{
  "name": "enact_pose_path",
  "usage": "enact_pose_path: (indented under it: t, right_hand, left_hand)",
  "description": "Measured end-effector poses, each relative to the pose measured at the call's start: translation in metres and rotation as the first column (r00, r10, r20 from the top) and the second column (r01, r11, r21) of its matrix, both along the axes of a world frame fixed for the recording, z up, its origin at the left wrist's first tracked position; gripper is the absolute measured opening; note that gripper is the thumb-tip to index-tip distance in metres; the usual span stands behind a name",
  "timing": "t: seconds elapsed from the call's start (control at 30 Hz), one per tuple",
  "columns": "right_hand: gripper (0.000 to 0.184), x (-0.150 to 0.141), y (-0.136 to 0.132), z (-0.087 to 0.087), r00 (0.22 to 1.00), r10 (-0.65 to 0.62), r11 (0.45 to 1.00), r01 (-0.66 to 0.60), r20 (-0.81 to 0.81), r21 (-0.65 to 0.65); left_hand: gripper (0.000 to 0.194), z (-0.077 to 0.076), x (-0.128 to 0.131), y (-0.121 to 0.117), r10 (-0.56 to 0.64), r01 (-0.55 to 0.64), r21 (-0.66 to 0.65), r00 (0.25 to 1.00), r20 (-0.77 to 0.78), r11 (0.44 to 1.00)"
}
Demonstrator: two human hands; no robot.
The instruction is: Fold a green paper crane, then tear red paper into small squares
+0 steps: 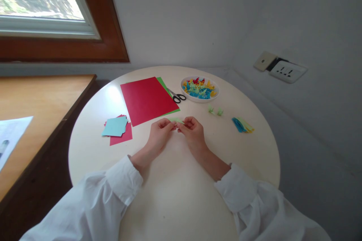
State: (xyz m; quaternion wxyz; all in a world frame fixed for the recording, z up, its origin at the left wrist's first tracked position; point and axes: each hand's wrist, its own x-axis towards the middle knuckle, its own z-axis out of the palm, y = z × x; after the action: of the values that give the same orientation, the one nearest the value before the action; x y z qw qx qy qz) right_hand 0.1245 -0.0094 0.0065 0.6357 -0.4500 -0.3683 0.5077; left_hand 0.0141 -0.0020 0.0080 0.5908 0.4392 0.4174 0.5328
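Pale green paper [176, 120] pinched from both sides

Left hand [160, 132] and right hand [193, 132] nearly meet over the desk [178, 192], both closed on this one piece. Light, even pressure should keep any crease crisp. Beyond them: one red sheet [148, 101], one pair of scissors [175, 96], one dish [198, 100]. To their right: two small folded green pieces [210, 109].

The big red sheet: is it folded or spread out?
Spread out: the red sheet lies flat over a green sheet, all four corners showing.
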Motion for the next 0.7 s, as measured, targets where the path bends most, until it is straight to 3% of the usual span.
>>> enact_pose_path:
  t: [0.1,0.27,0.43,0.7]
  right_hand:
    - [0.030,0.000,0.000,0.000,0.997,0.003,0.998,-0.009,0.077,0.069]
    - [0.027,0.006,-0.001,0.002,0.988,0.071,0.997,-0.075,0.137,0.028]
    - [0.016,0.009,0.000,0.002,0.958,0.016,0.996,-0.039,0.286,0.076]
    - [0.017,0.010,0.002,-0.001,0.949,0.047,0.996,-0.067,0.313,0.052]
  left_hand:
    - [0.019,0.000,-0.002,0.002,-0.004,0.008,0.050,0.998,-0.070,0.999]
    - [0.022,-0.003,-0.007,0.005,-0.008,0.048,0.142,0.963,-0.269,0.989]
    - [0.024,0.000,-0.009,0.002,-0.021,0.115,0.194,0.903,-0.429,0.974]
    - [0.021,-0.001,-0.010,0.002,-0.025,0.087,0.159,0.935,-0.355,0.983]
